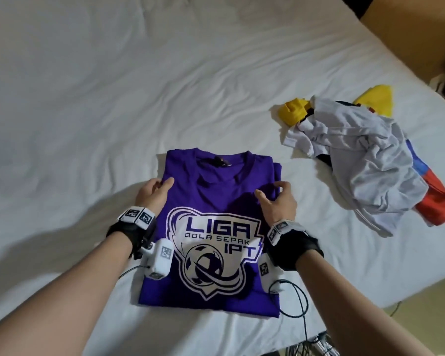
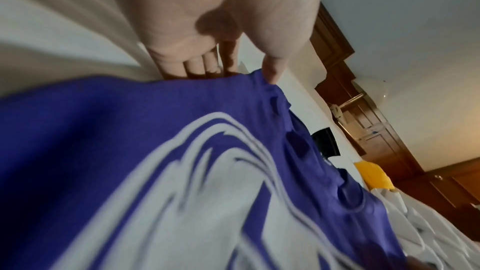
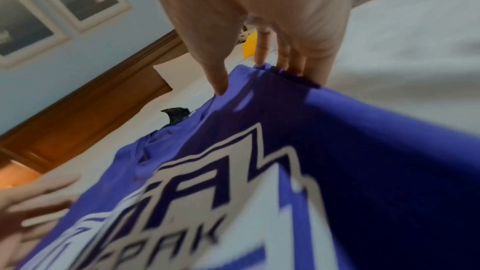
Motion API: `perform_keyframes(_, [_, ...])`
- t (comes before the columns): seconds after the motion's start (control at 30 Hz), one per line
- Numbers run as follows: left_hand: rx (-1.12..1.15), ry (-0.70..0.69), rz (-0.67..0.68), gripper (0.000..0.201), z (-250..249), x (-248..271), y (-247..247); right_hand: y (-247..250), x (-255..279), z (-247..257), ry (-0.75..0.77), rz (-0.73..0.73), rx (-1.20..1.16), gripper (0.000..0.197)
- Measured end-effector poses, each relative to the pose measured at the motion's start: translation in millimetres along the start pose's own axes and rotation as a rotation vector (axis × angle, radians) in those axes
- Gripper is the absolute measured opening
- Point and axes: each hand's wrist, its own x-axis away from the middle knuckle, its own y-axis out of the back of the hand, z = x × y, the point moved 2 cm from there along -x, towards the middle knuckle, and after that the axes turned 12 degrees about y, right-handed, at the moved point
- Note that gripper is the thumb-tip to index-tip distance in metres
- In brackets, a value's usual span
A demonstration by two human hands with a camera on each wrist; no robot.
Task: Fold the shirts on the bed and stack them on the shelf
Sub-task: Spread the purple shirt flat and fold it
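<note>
**Purple football shirt gripped at both shoulders on the bed**

A purple short-sleeved jersey shirt (image 1: 211, 227) lies face up on the white-sheeted bed (image 1: 88, 98), near its front edge. Its sides are folded under into a narrow rectangle, collar away from the person. A large white shield print with a football reads "LIGA BOLA SEPAK IPT".

The left hand (image 1: 153, 195) pinches the shirt's left shoulder edge: the thumb lies on top of the cloth and the fingers (image 2: 200, 67) go under the fold. The right hand (image 1: 278, 199) grips the right shoulder edge likewise, thumb pressing down on top and curled fingers (image 3: 293, 56) hooked over the edge. Both forearms reach forward over the shirt's lower half.

To the right, well apart, lies a crumpled heap of white, yellow, blue and orange-red shirts (image 1: 365, 155).
</note>
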Motion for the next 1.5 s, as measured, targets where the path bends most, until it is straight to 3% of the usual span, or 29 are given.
perform_keyframes(0.1, [-0.051,0.013,0.026,0.028,-14.3,-15.5,-6.6,-5.2,-20.8,-3.1,-0.050,0.053,0.134,0.045])
perform_keyframes(0.17, [-0.087,-0.023,0.051,0.015,-19.5,-18.4,-10.5,-5.6,-24.8,-6.5,-0.016,0.107,0.200,0.038])
perform_keyframes(0.23, [-0.096,-0.067,0.067,0.010,-26.1,-12.8,-12.8,-1.9,-25.3,-9.8,-0.004,0.079,0.183,0.031])
perform_keyframes(0.33, [-0.067,-0.113,0.089,0.022,-31.1,-3.8,-13.3,4.1,-19.4,-11.3,-0.060,-0.011,0.086,0.028])
perform_keyframes(0.43, [-0.016,-0.002,0.080,0.028,-16.9,1.1,-8.0,6.4,-3.9,-13.4,-0.098,-0.028,0.012,0.042])
perform_keyframes(0.53, [-0.005,0.070,0.142,0.031,10.0,18.5,0.1,12.5,21.2,-20.3,-0.034,0.060,0.001,0.065])
perform_keyframes(0.67, [-0.080,-0.069,0.239,0.075,48.7,42.0,8.7,15.4,53.5,-43.1,0.147,0.333,-0.023,0.098])
perform_keyframes(0.73, [-0.086,-0.204,0.282,0.083,53.7,48.9,11.3,17.3,61.1,-48.7,0.215,0.388,-0.110,0.103])
perform_keyframes(0.83, [-0.111,-0.317,0.369,0.068,55.4,50.2,10.9,18.1,62.5,-48.7,0.276,0.401,-0.131,0.097])
perform_keyframes(0.97, [-0.054,-0.278,0.366,0.059,63.4,49.3,19.3,16.9,71.0,-22.4,0.182,0.441,-0.207,0.066])
perform_keyframes(1.03, [0.020,-0.234,0.367,0.060,67.3,54.3,34.7,14.9,85.1,0.7,0.124,0.452,-0.319,0.061])
perform_keyframes(1.23, [0.128,-0.187,0.303,0.058,89.6,76.1,150.6,-32.2,151.6,88.9,0.071,0.596,-0.504,0.065])
perform_keyframes(1.5, [0.186,-0.142,0.076,0.056,178.4,120.2,396.7,-161.2,301.9,221.2,0.150,0.904,-0.646,0.062])
